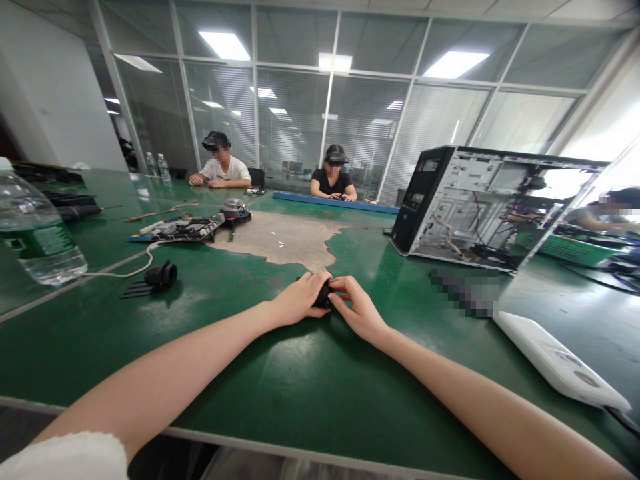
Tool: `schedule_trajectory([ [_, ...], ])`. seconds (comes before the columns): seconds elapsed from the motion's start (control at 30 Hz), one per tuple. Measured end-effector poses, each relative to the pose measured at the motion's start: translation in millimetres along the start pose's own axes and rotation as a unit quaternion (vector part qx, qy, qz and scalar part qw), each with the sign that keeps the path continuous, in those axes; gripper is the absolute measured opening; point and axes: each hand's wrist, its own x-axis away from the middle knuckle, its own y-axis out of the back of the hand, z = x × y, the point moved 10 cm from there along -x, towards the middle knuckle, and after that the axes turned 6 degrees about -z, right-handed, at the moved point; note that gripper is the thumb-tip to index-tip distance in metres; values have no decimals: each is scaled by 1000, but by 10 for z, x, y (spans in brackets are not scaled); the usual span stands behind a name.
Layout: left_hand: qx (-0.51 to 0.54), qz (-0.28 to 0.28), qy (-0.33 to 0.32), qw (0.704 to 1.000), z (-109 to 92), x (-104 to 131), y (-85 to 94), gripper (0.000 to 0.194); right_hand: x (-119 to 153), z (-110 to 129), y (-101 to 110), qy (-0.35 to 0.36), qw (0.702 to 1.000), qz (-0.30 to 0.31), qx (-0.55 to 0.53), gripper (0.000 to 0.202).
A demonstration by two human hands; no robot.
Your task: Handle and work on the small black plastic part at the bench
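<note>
A small black part (323, 294) is held low over the green table (280, 380), at the middle of the view. My left hand (300, 298) wraps over it from the left, its fingers and thumb closed round it. From the right, my right hand (356, 308) has its thumb and fingertips pinched at the part's right side. Much of the part is hidden under my fingers. To the left on the table lies another black plastic piece (163, 275) with a round end and flat prongs.
A circuit board (183, 229) and a fan cooler (235, 209) sit back left, a water bottle (37, 233) far left. An open computer case (465, 207) and white power strip (560, 360) are right. Two people sit across the table; another is far right.
</note>
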Motion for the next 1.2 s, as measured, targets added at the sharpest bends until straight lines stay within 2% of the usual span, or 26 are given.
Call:
schedule_trajectory([
  [0.2, 3, -1, 5, 1000, 13, -7, -8, 64, 9, -122, -30, -48, 999, 10, -16, 24],
  [0.43, 5, -1, 5, 1000, 4, -2, 0, 62, 18, -118, -98, -68, 996, 47, -44, 22],
  [0.7, 8, -4, 0, 1000, 14, 2, -10, 64, 10, -90, -42, -45, 999, 23, -5, 16],
  [1.0, 10, 1, 8, 1000, 9, -8, -6, 64, 10, -146, -59, -65, 997, 27, -13, 26],
  [1.2, 13, 2, 12, 1000, 17, -2, -9, 64, 14, -95, -49, -49, 998, 27, -12, 22],
])
